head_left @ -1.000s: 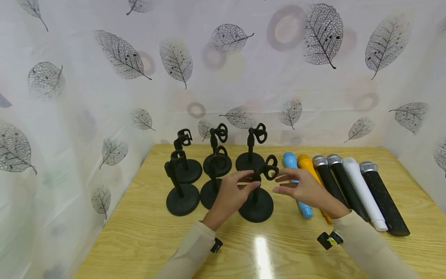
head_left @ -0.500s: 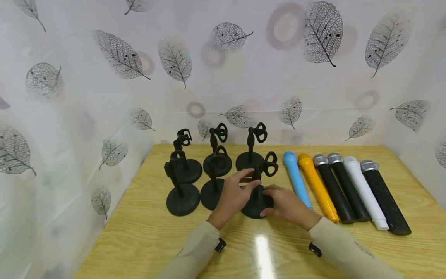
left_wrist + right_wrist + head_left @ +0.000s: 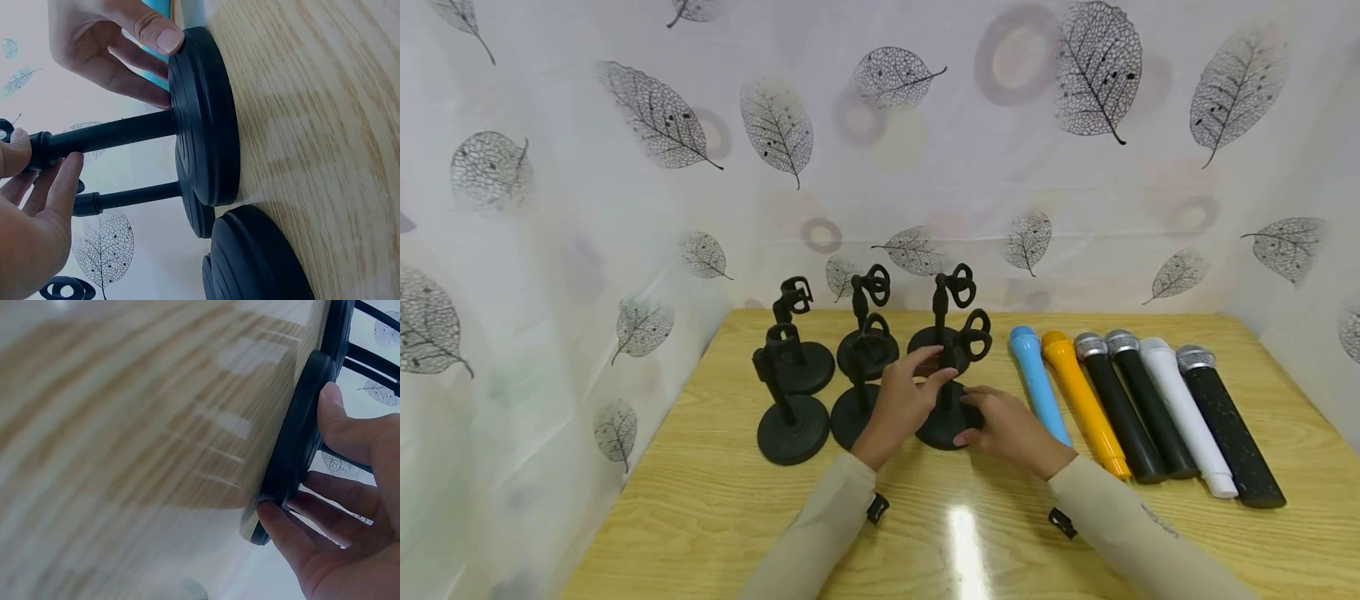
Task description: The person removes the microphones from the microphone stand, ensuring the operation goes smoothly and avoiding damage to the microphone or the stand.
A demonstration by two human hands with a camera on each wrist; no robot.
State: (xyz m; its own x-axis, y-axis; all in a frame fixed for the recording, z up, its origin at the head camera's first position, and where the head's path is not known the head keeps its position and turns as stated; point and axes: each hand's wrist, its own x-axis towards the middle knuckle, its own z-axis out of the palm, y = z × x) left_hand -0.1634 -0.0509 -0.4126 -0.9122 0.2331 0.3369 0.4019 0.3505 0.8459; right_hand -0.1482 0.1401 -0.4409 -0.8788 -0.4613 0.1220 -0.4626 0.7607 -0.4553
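Note:
A black tabletop microphone stand [image 3: 936, 430] with a round base and a ring-shaped clip stands upright at the front right of a group of similar stands. My left hand [image 3: 897, 407] pinches its upright pole just below the clip, thumb on one side and fingers on the other. Low on the right, my right hand [image 3: 1009, 428] holds the edge of the round base. In the right wrist view, the thumb [image 3: 332, 403] and fingers of that hand span the base rim [image 3: 294, 434]. Seen from the left wrist, the base sits right at the wooden tabletop [image 3: 312, 125].
Several more black stands [image 3: 793, 429] stand in two rows to the left and behind. On the right lies a row of microphones: blue [image 3: 1037, 379], orange [image 3: 1081, 400], black ones [image 3: 1116, 408], a white one [image 3: 1187, 417] and a speckled black one [image 3: 1232, 429]. A leaf-patterned curtain [image 3: 880, 167] hangs behind.
My right hand has come left and down from beside the clip to the base. The held stand has shifted slightly back, with my left hand staying on its pole.

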